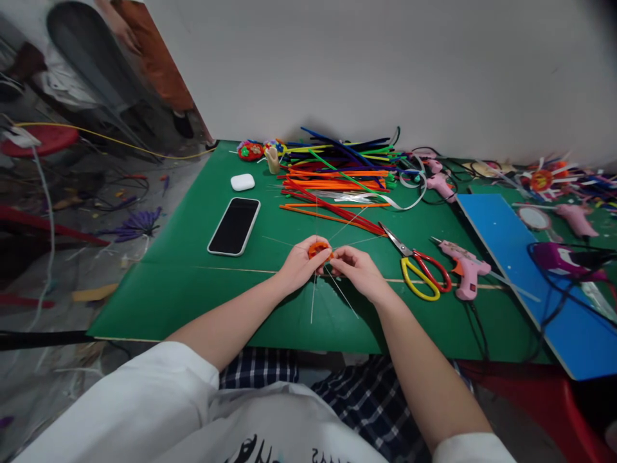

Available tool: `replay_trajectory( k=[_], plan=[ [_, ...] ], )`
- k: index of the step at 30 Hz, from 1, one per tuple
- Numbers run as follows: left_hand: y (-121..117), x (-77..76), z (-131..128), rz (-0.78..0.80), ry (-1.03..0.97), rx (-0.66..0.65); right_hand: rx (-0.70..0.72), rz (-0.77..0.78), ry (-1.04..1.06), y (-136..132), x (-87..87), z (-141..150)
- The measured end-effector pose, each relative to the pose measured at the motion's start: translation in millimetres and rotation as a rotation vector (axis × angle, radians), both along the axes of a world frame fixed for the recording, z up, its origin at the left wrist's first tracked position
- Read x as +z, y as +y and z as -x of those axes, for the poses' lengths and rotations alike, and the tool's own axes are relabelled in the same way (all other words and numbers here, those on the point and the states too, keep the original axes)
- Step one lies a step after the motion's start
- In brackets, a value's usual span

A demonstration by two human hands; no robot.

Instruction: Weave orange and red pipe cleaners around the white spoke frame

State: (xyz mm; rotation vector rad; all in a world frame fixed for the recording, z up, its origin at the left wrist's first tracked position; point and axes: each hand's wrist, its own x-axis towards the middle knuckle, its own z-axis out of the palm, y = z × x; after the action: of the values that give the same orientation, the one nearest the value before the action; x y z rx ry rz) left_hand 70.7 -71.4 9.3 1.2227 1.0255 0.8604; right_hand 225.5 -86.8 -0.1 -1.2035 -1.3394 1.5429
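Between my hands is a small round orange craft piece (pixel 318 248), with several thin pale wires (pixel 312 302) sticking out from it on all sides. My left hand (pixel 303 262) is closed on the piece, its thumb across the front. At the right edge of the piece, my right hand (pixel 354 269) has its thumb and fingers pinched together; what lies in that pinch is too small to make out. Scissors (pixel 413 260) with one yellow and one red handle lie to the right of my right hand. Beyond the hands are red and orange pipe cleaners (pixel 337 183).
A phone (pixel 234 226) and a white earbud case (pixel 242 182) lie at left on the green table (pixel 183 289). A pink glue gun (pixel 465 267) with a cable and a blue board (pixel 530 276) are at right. A person's legs (pixel 154 54) show at the back left.
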Motion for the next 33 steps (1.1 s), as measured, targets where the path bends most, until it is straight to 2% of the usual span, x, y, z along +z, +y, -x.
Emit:
replay_trajectory(
  k=[4, 8, 13, 19, 25, 29, 33],
  plan=[
    [1.5, -2.3, -0.1, -0.006, -0.009, 0.026, -0.024, -0.006, -0.013, -0.9, -0.5, -0.8],
    [0.7, -2.2, -0.8, -0.037, 0.006, 0.076, -0.043, -0.028, -0.076, -3.5, 6.2, -2.0],
    [-3.8, -3.1, -2.7, -0.112, 0.083, 0.037, -0.183, -0.095, -0.097, -4.3, 12.5, -1.9],
    [-1.6, 0.5, 4.0, -0.133, 0.134, -0.162, -0.243, -0.140, -0.105, -1.3, 10.2, -7.7],
    [11.7, 13.6, 22.9, 0.129, -0.100, -0.577, -0.231, -0.141, -0.096, 1.7, 8.2, -15.3],
    [20.3, 17.4, 32.6, 0.273, -0.171, -0.631, -0.197, -0.127, -0.142, 2.0, 7.7, -19.0],
    [20.3, 14.4, 29.9, 0.293, -0.145, -0.576, -0.165, -0.117, -0.166, 0.7, 8.0, -19.3]
  ],
)
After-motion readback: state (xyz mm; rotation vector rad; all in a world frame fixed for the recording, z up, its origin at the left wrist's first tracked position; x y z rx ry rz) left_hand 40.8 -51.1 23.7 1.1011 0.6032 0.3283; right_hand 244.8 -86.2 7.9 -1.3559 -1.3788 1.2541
